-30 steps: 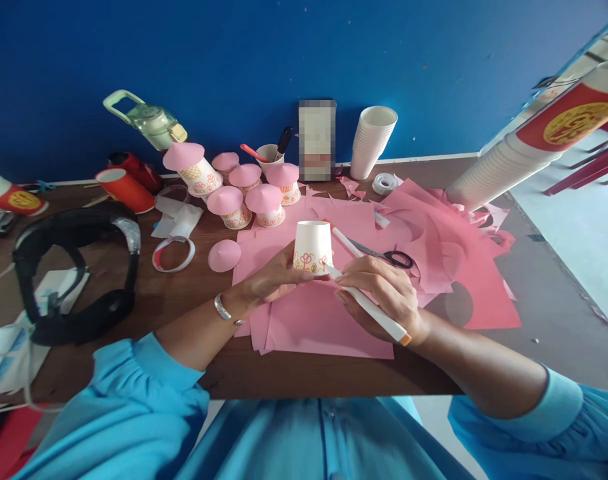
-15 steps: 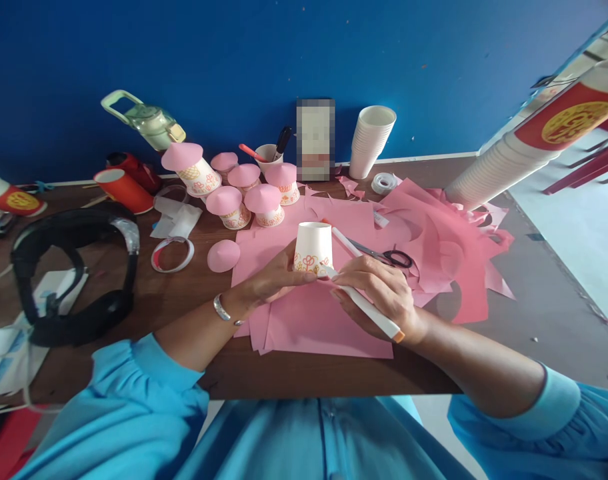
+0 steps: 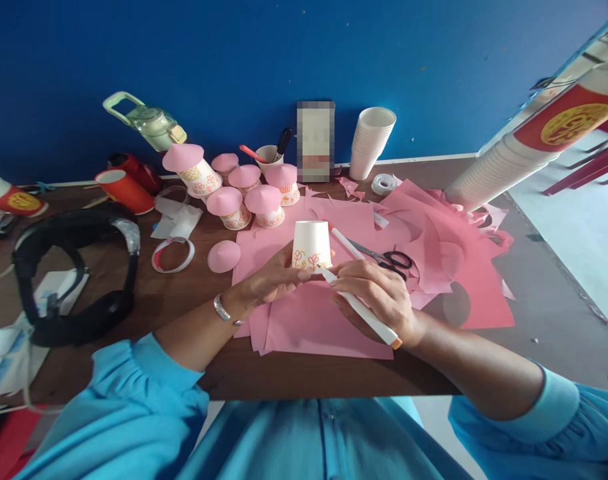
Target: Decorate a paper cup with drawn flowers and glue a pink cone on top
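My left hand (image 3: pixel 279 273) grips an upside-down white paper cup (image 3: pixel 311 241) near its lower rim, fingers going behind it. Red flowers and yellow-orange marks run around the cup's lower part. In my right hand (image 3: pixel 379 297) is a white marker (image 3: pixel 367 313) with an orange end, its tip at the drawn band near the rim. Beneath both hands lie pink paper sheets (image 3: pixel 329 327). Another white marker (image 3: pixel 347 243) with a red end lies just behind the cup, beside black-handled scissors (image 3: pixel 389 259).
Several decorated cups with pink cone tops (image 3: pixel 269 203) stand at the back left, near a loose pink cone (image 3: pixel 224 257). Pink scraps (image 3: pixel 434 247) spread to the right. A stack of white cups (image 3: pixel 371 143) stands by the wall; a black headband-like device (image 3: pixel 77 273) lies left.
The cup has turned a little in my left hand, showing different flowers at the front. The marker tip has moved slightly left and stays near the rim.
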Demonstrator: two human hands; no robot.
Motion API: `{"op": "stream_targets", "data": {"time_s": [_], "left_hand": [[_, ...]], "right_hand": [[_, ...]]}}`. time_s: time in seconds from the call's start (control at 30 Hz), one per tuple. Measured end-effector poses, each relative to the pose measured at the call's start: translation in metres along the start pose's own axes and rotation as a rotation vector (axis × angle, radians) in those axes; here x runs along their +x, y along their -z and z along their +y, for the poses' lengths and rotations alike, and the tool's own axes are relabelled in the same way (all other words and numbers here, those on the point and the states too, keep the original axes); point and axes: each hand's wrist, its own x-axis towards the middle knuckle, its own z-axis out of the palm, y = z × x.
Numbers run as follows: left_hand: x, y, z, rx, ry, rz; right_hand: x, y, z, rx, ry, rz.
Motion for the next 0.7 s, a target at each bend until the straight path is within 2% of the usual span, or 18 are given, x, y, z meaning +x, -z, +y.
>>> {"op": "stream_targets", "data": {"time_s": [0.27,0.7], "left_hand": [[0.0,0.006,-0.006,-0.02,-0.003,-0.023],[0.001,0.011,-0.008,-0.021,-0.02,-0.038]], "right_hand": [[0.002,0.003,0.002,0.005,0.03,0.024],[-0.002,0.005,0.006,-0.122,-0.073,0.019]]}}
